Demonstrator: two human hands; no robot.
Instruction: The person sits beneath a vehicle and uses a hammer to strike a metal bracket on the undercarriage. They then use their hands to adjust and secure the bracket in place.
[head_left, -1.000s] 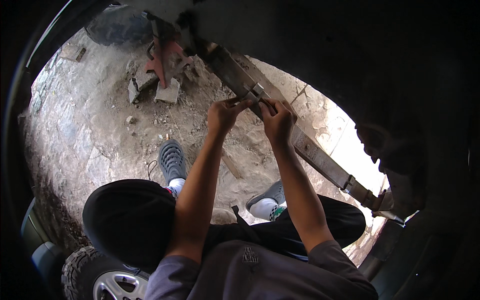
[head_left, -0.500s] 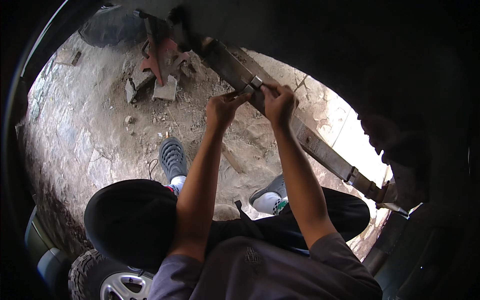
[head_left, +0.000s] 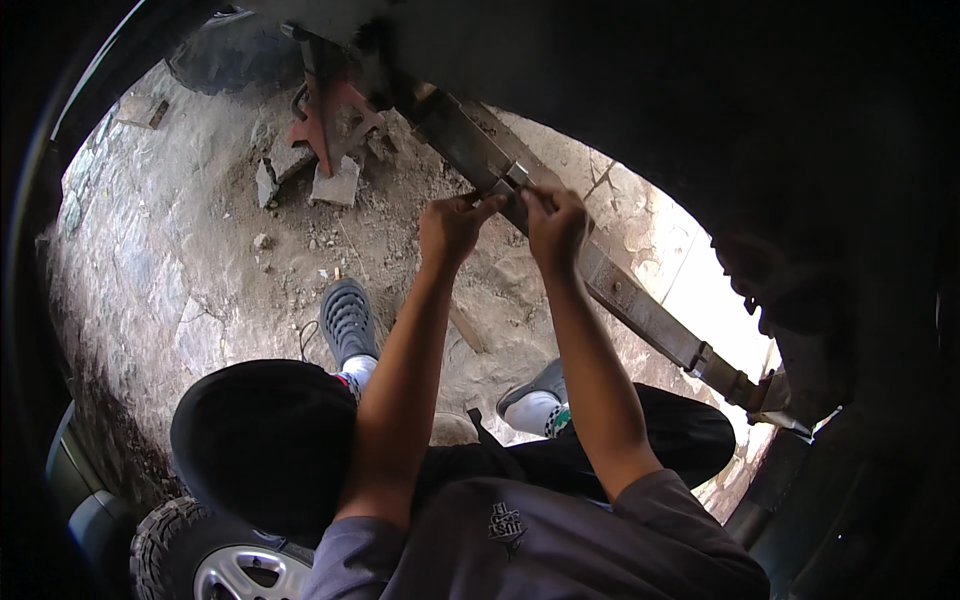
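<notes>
Overhead, a long metal leaf spring (head_left: 642, 305) runs diagonally from upper middle to lower right, with a bright metal clamp (head_left: 518, 174) around its middle. My left hand (head_left: 452, 228) is closed, thumb and fingertips pinching a small grey metal piece (head_left: 500, 189) just below the bright clamp. My right hand (head_left: 556, 228) is closed beside it, fingers curled at the same clamp area on the spring; what exactly they grip is hidden by the fingers and slightly blurred.
A red metal stand (head_left: 322, 135) rises among broken concrete pieces (head_left: 335, 182) at upper left, near a dark tyre (head_left: 230, 60). A spoked wheel (head_left: 245, 575) lies at lower left. My feet rest on rough dusty ground. Dark vehicle body (head_left: 760, 120) surrounds the right and top.
Both hands stay at the clamp. My right hand rose slightly half a second ago and is now a little lower again, its fingers shifting at the metal piece. The view moves slightly.
</notes>
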